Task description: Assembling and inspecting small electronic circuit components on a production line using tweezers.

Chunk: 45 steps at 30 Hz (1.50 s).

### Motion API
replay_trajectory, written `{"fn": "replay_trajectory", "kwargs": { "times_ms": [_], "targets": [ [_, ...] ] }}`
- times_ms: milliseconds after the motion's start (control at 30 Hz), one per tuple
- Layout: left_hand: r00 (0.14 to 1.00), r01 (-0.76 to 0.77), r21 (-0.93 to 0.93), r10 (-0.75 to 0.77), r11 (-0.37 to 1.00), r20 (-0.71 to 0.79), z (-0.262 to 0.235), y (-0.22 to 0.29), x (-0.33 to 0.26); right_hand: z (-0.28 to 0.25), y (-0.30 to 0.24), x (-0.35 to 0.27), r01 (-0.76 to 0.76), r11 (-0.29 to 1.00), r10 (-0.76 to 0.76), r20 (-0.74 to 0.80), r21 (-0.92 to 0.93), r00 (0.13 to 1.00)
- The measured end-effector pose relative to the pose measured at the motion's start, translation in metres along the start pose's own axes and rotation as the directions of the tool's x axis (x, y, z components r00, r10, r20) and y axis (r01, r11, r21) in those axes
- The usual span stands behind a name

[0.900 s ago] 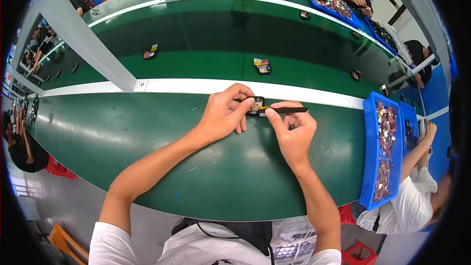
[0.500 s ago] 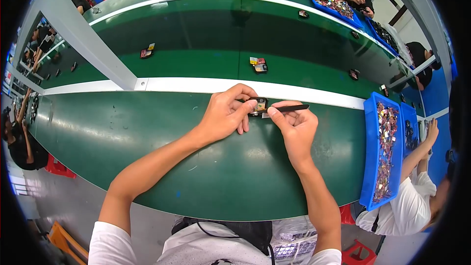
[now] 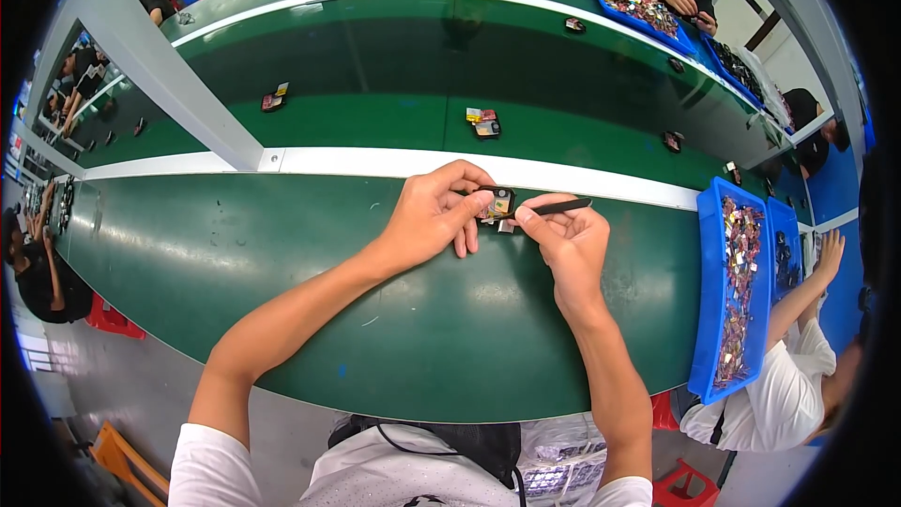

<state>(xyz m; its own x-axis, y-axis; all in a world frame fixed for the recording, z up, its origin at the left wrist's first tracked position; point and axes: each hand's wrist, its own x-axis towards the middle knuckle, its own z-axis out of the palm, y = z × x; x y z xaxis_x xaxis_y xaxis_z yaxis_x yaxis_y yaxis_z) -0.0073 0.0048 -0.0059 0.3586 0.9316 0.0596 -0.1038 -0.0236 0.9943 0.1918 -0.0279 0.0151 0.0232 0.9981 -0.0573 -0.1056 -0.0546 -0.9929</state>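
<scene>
On the wide green bench point(image 3: 282, 263), just on the person's side of the long white strip point(image 3: 375, 162) that runs across it, the left hand point(image 3: 434, 214) pinches a small black part with a yellowish face point(image 3: 496, 203) between thumb and fingers, its grip closed on the part's left edge. The right hand point(image 3: 566, 242) sits just right of that part, its grip closed around a thin black stick-like tool point(image 3: 561, 207) held between thumb and forefinger; the tool's tip points left and meets the part. A tiny pale piece lies on the bench right under the part, too small to tell what it is.

Beyond the white strip, straight out from the part, a small cluster of coloured and black pieces point(image 3: 484, 122) rests on the farther green surface. Well to the right of the part, a long blue plastic tray point(image 3: 706, 300) full of small mixed pieces lies along the bench edge, and another person in a white shirt point(image 3: 798, 385) sits beside it with an arm raised.
</scene>
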Motion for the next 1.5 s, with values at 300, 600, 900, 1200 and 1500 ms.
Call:
{"fn": "replay_trajectory", "kwargs": {
  "times_ms": [300,600,900,1200,1500],
  "targets": [
    [0.996,0.085,-0.12,-0.081,0.989,0.042,-0.003,0.003,0.004,-0.002,0.016,0.001,0.298,0.953,-0.298,0.001,-0.05,0.955],
    [0.994,0.091,-0.116,-0.083,0.989,0.073,-0.006,0.001,0.004,0.006,0.014,-0.004,0.477,0.832,-0.497,-0.002,-0.283,0.867],
    [0.996,0.074,-0.128,-0.067,0.989,0.056,-0.009,0.002,0.004,0.008,0.018,-0.003,0.52,0.79,-0.548,0.007,-0.325,0.836],
    [0.997,0.063,-0.162,-0.057,0.985,0.043,-0.009,-0.001,0.003,0.009,0.018,-0.006,0.535,0.757,-0.571,0.019,-0.374,0.821],
    [0.998,0.058,-0.164,-0.058,0.985,0.009,-0.01,-0.004,0.002,0.008,0.016,-0.004,0.521,0.781,-0.547,0.027,-0.344,0.837]
  ]
}}
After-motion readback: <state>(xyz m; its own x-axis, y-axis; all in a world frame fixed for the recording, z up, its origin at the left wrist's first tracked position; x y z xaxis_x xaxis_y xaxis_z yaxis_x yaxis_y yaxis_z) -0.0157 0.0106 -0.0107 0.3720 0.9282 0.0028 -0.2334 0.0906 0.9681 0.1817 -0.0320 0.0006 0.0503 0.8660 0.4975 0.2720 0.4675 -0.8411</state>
